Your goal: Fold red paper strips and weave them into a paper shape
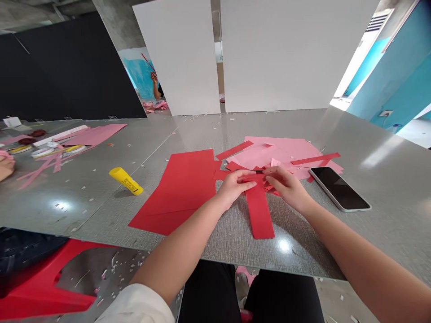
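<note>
A wide red paper strip (260, 215) hangs down toward me from between my hands, its lower end near the table's front edge. My left hand (237, 186) pinches its upper left corner, thumb below and fingers above. At the upper right, my right hand (286, 186) has its thumb and fingers closed on the same end. A short dark rod-like piece (258, 171) shows between the fingertips at that top edge; its kind is unclear. Cut red scraps (272, 190) lie under and behind my hands. Left of them lies a large folded red paper sheet (188, 179).
Pink paper sheets (286, 150) and narrow red strips (316, 159) lie behind my hands. A phone (340, 188) is at the right, a yellow glue stick (126, 181) at the left. White panels (296, 54) stand across the table. Another person's hand (5, 166) shows at far left.
</note>
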Available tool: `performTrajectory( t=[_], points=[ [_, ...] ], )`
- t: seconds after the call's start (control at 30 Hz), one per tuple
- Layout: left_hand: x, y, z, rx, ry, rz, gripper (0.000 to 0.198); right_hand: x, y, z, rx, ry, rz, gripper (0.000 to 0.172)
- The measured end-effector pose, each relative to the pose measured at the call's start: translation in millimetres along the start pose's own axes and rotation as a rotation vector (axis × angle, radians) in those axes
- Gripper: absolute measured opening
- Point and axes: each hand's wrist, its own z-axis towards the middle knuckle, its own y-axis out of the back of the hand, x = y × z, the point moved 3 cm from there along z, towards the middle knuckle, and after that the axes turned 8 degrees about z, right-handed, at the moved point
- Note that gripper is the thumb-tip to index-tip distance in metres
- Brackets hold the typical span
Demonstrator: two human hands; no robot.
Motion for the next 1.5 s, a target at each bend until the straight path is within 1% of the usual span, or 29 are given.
performTrajectory(
  t=[0.03, 0.1, 0.17, 0.23, 0.33, 0.47, 0.53, 0.6, 0.77, 0.93, 1.03, 1.1, 1.23, 1.3, 1.37, 1.5],
  points=[
    [-0.2, 0.6, 0.6, -0.030, -0.021, -0.004, 0.038, -1.6, -0.9, 0.2, 0.013, -0.080, 0.062, 0.027],
    [-0.7, 1.6, 1.7, -0.073, -0.057, -0.008, 0.038, -4.9, -3.9, 0.7, 0.078, -0.190, 0.100, 0.032],
    [-1.3, 2.1, 2.1, -0.092, -0.078, 0.011, 0.037, -8.4, -6.9, 1.2, 0.139, -0.232, 0.081, 0.031],
    [-1.9, 2.3, 1.8, -0.102, -0.076, 0.044, 0.036, -12.3, -9.2, 1.7, 0.168, -0.249, 0.072, 0.029],
    [-2.0, 2.1, 0.1, -0.090, -0.015, 0.067, 0.040, -16.3, -10.4, 2.3, 0.164, -0.256, 0.103, 0.027],
    [-1.5, -0.9, -2.3, 0.006, 0.080, 0.048, 0.051, -13.8, -5.8, 3.0, 0.096, -0.236, 0.165, 0.024],
    [-1.3, -2.3, -3.0, 0.045, 0.096, 0.034, 0.051, -11.3, -2.1, 3.3, 0.046, -0.231, 0.176, 0.025],
    [-1.2, -2.7, -3.1, 0.057, 0.092, 0.022, 0.049, -9.7, 0.8, 3.3, 0.005, -0.233, 0.176, 0.025],
    [-0.7, -1.6, -2.5, 0.043, 0.078, 0.041, 0.050, -10.2, 0.9, 3.0, -0.004, -0.235, 0.203, 0.024],
    [-2.0, -2.5, -2.7, 0.055, 0.077, 0.015, 0.048, -11.3, 0.2, 3.9, -0.004, -0.214, 0.214, 0.024],
    [-3.5, -3.9, -3.1, 0.068, 0.071, -0.013, 0.042, -10.1, 0.6, 3.4, 0.001, -0.214, 0.215, 0.024],
    [-4.0, -4.3, -2.9, 0.068, 0.065, -0.026, 0.035, -8.9, 0.4, 2.5, 0.025, -0.229, 0.231, 0.024],
    [-3.6, -1.4, -1.3, -0.004, 0.061, -0.010, 0.019, -7.9, 0.0, 1.2, 0.080, -0.273, 0.233, 0.026],
    [-3.2, 0.1, -0.8, -0.026, 0.059, 0.004, 0.017, -8.3, 0.5, 1.4, 0.076, -0.275, 0.242, 0.024],
    [-3.1, 0.5, -0.6, -0.025, 0.060, 0.013, 0.017, -8.8, 0.9, 1.6, 0.069, -0.275, 0.263, 0.022],
    [-3.7, 0.1, -0.7, -0.026, 0.060, 0.024, 0.017, -9.3, 1.3, 1.5, 0.062, -0.294, 0.268, 0.024]
  ],
)
